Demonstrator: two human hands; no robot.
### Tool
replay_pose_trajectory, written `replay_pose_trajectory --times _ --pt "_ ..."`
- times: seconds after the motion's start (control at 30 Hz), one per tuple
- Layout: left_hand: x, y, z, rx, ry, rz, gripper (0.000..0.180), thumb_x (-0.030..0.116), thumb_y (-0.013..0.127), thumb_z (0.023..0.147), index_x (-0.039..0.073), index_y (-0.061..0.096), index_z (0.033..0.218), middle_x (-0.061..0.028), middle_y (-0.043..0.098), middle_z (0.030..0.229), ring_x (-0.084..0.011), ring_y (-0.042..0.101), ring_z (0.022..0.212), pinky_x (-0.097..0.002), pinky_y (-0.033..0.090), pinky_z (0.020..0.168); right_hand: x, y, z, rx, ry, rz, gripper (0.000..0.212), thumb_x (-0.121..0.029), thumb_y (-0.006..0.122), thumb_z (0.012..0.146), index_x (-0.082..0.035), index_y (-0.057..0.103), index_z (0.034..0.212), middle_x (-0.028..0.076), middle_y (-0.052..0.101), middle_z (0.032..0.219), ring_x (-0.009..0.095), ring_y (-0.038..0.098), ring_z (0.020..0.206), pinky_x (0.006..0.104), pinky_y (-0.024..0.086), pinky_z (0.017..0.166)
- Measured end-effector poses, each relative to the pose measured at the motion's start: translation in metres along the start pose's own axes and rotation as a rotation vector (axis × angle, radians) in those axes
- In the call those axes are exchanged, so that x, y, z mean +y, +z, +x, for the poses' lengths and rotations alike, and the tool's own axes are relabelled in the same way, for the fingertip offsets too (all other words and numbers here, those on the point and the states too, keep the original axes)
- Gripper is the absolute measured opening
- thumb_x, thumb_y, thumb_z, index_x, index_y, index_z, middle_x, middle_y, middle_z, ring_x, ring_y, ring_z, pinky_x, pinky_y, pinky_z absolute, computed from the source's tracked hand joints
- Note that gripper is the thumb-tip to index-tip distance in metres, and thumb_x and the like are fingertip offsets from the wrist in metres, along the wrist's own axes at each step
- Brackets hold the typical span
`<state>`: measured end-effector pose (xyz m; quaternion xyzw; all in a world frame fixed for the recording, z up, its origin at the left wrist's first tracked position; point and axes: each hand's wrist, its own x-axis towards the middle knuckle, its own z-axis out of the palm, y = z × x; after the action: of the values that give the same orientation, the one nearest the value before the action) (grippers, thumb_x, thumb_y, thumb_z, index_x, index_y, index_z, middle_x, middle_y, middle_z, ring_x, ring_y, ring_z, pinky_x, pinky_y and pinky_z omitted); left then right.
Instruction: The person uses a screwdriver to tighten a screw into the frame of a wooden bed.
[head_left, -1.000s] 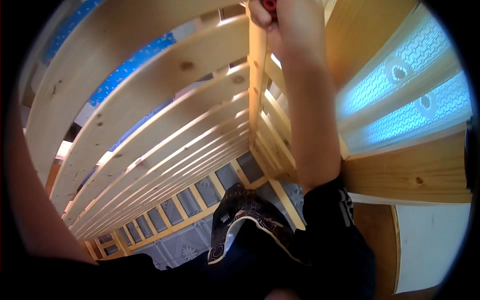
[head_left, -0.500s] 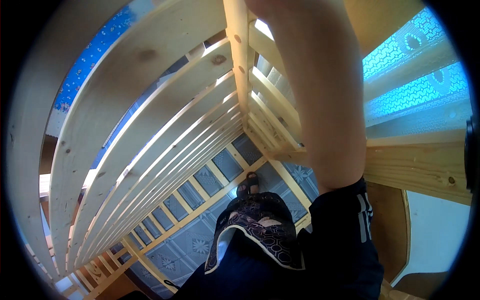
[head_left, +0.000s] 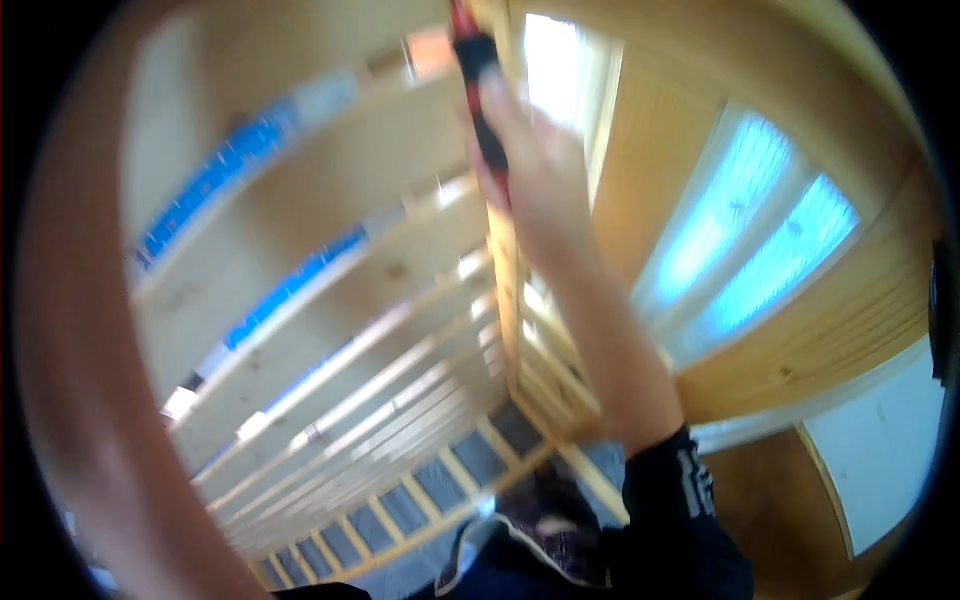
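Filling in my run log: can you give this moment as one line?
right hand: raised, grips red-and-black tool | tool against wooden slatted frame | left hand: unseen | picture blurred

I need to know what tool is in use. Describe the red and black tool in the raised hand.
The tool is slim and long, with a red and black handle that looks like plastic or rubber; blur hides its tip. It stands nearly upright near the top of the picture, against the frame's middle rail. The right hand grips its lower part, arm stretched up. Only the hand clearly touches it.

Whole view motion-blurred; red-black tool tip cut off at top edge; left hand out of view.
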<state>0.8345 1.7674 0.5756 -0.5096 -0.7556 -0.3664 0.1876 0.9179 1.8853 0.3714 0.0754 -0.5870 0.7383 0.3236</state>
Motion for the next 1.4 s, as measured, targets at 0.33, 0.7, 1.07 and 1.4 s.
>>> replay_pose_trajectory --times 0.33,0.7,1.07,1.4 --pt "0.021 -0.04 0.04 0.108 -0.011 0.313 0.023 0.018 0.061 0.069 -0.003 0.064 0.079 -0.0092 0.062 0.073 -0.0141 0.058 0.068 -0.0279 0.046 0.063 -0.012 -0.012 -0.018 -0.118 0.099 0.243 0.044 -0.04 0.048 0.092 0.004 0.054 0.095 0.003 0.049 0.062 0.005 0.036 0.04 0.0185 0.024 0.035" --pt "0.011 -0.047 0.052 -0.05 -0.174 0.177 0.03 0.022 0.066 0.063 -0.001 0.069 0.082 -0.0087 0.063 0.072 -0.0135 0.056 0.065 -0.0261 0.043 0.061 -0.006 -0.02 -0.012 -0.108 0.083 0.235 0.044 -0.04 0.048 0.092 0.003 0.054 0.094 0.004 0.049 0.062 0.005 0.036 0.039 0.0173 0.025 0.035" --pt "0.01 -0.045 0.053 -0.063 -0.115 0.112 0.023 0.015 0.066 0.067 -0.004 0.069 0.079 -0.0082 0.063 0.069 -0.0146 0.057 0.064 -0.0274 0.044 0.061 -0.002 -0.015 -0.011 -0.161 0.113 0.308 0.039 -0.036 0.048 0.093 0.002 0.055 0.094 0.004 0.05 0.061 0.005 0.036 0.04 0.0177 0.025 0.035" --pt "0.028 -0.045 0.049 -0.079 -0.136 0.273 0.014 0.007 0.061 0.071 -0.004 0.067 0.078 -0.0062 0.063 0.068 -0.0109 0.056 0.065 -0.0259 0.045 0.061 0.003 -0.013 -0.005 -0.223 0.14 0.379 0.042 -0.039 0.046 0.094 0.003 0.054 0.096 0.006 0.051 0.063 0.007 0.037 0.039 0.0186 0.026 0.035"
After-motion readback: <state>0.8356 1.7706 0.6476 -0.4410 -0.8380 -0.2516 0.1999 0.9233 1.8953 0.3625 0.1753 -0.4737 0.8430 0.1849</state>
